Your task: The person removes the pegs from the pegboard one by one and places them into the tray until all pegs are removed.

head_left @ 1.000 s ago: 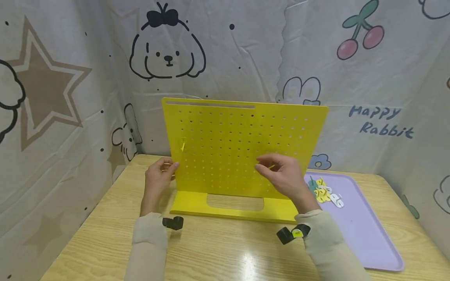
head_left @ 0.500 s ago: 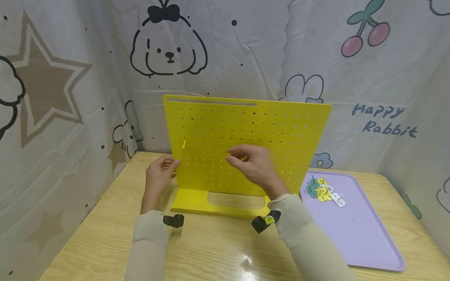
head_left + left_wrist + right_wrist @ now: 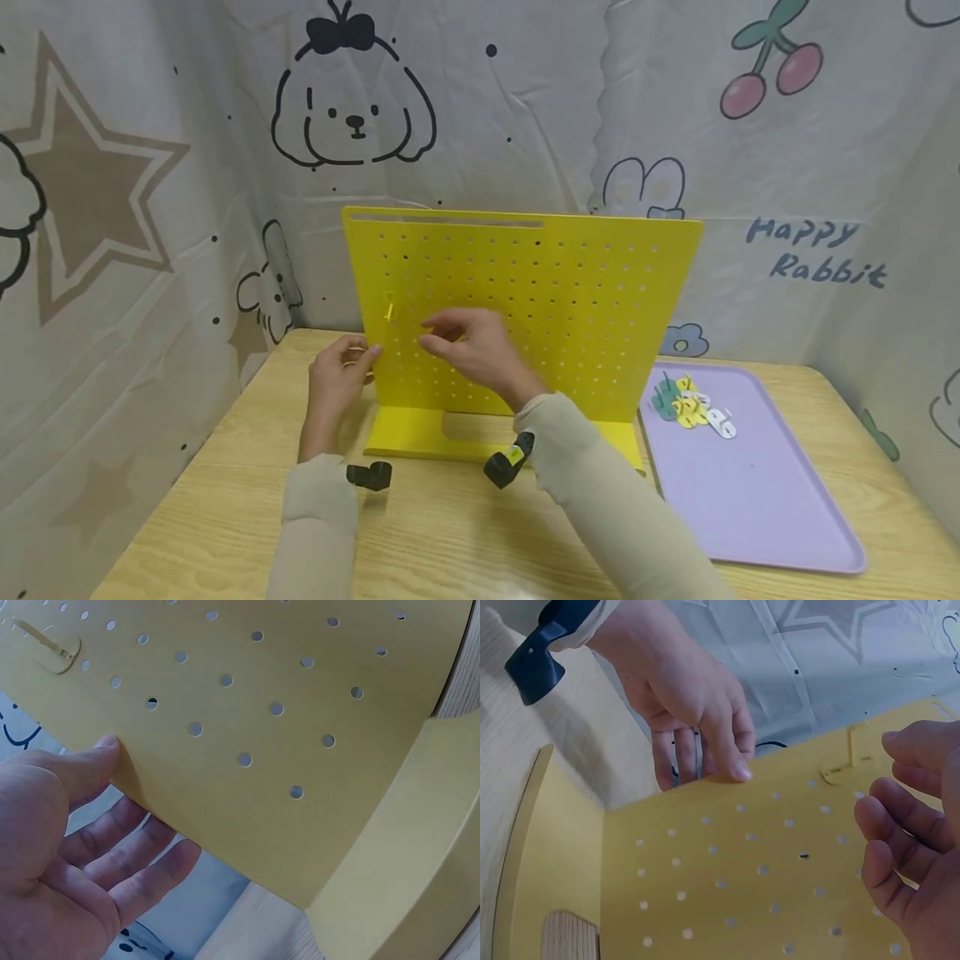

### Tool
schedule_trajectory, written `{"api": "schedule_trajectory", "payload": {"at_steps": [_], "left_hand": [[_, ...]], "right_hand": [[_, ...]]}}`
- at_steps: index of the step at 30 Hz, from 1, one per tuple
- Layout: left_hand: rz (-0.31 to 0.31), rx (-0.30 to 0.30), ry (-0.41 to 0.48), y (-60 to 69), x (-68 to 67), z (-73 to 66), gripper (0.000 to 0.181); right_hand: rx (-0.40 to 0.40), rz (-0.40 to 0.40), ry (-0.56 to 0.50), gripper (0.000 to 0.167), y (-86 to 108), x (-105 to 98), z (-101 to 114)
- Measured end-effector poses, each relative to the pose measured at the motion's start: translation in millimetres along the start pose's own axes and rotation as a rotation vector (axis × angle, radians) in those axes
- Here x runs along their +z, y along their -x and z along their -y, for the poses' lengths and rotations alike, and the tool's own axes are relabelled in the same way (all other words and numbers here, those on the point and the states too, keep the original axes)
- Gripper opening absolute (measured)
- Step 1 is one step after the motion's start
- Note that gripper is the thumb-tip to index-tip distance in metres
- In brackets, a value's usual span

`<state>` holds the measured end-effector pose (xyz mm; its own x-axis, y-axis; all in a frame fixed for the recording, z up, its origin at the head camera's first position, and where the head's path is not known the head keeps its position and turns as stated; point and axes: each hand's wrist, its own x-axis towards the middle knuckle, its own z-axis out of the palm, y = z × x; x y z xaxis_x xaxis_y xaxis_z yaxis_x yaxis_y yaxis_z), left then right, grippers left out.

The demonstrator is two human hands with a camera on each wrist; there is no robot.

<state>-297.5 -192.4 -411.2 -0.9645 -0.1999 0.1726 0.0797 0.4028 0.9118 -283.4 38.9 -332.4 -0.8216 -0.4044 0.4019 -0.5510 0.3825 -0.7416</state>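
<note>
A yellow pegboard (image 3: 577, 333) stands upright on its base on the wooden table. My left hand (image 3: 339, 375) grips its left edge; in the left wrist view the thumb (image 3: 97, 757) lies on the front and the other fingers are at or behind the edge. A yellow hook (image 3: 389, 310) sits on the board's left side, its peg sticking out. In front of the board hovers my right hand (image 3: 480, 346), to the right of the hook. Its fingers (image 3: 896, 810) are loosely bent, thumb and forefinger apart, and nothing shows between them.
At the right lies a purple tray (image 3: 765, 500) with a pile of green hooks (image 3: 663, 400), yellow hooks (image 3: 688, 412) and white hooks (image 3: 722, 423) near its far left corner. A printed curtain (image 3: 525, 125) hangs behind the table (image 3: 420, 533).
My right hand has moved left across the front of the board, from its right side towards the mounted hook. The left hand has stayed on the edge.
</note>
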Motion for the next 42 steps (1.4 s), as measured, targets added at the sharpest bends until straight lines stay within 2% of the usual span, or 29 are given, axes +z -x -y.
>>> {"api": "schedule_trajectory", "payload": {"at_steps": [5, 19, 30, 42], "left_hand": [[0.003, 0.000, 0.003, -0.2, -0.1, -0.3, 0.028], [-0.003, 0.036, 0.029, -4.1, 2.3, 0.9, 0.031], [-0.014, 0.042, 0.021, -6.2, 3.4, 1.2, 0.029], [-0.011, 0.002, 0.012, -1.5, 2.1, 0.5, 0.027]], "right_hand": [[0.049, 0.010, -0.020, 0.028, -11.6, 10.6, 3.3], [0.067, -0.014, -0.030, 0.026, -33.7, 32.7, 11.8], [0.060, -0.061, 0.007, 0.017, -37.5, 38.3, 16.3], [0.037, -0.108, -0.018, 0.014, -35.5, 44.0, 15.2]]}}
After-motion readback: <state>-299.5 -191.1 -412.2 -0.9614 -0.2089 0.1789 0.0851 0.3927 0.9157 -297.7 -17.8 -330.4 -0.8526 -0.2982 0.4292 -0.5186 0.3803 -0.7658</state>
